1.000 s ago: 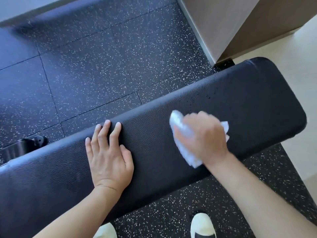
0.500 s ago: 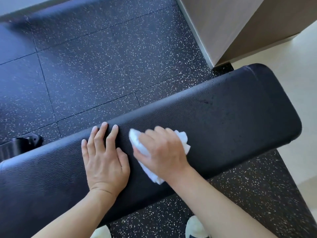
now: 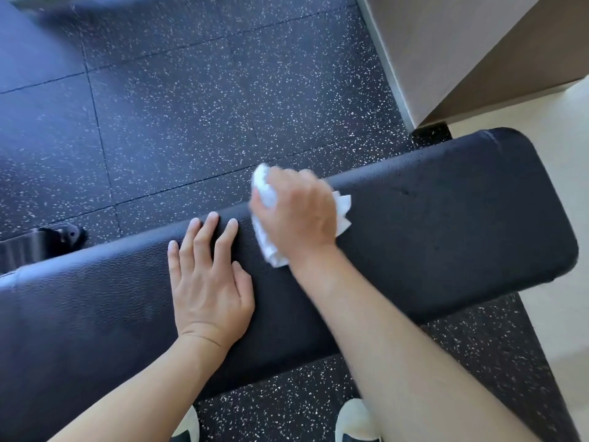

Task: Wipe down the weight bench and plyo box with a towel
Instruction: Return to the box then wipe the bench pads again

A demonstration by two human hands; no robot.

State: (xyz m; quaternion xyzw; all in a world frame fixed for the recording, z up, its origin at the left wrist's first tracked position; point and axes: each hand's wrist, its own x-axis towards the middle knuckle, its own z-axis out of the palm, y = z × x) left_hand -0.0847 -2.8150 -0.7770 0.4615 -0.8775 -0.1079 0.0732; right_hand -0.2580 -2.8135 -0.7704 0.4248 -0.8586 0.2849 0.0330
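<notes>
Crumpled towel (image 3: 266,199) – grained bench (image 3: 446,218).

Bench (image 3: 446,224) lies bare beyond the right hand's (image 3: 296,215) knuckles; the left hand (image 3: 207,282) lies flat just beside its towel (image 3: 266,199).

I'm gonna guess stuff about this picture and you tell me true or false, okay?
1. The right hand holds a white towel. True.
2. The left hand is lifted in the air. False: it lies flat on the bench.
3. The bench is red. False: it is black.
4. The floor is dark with white speckles. True.
5. The towel lies on the floor. False: it is on the bench, under the right hand.
</notes>
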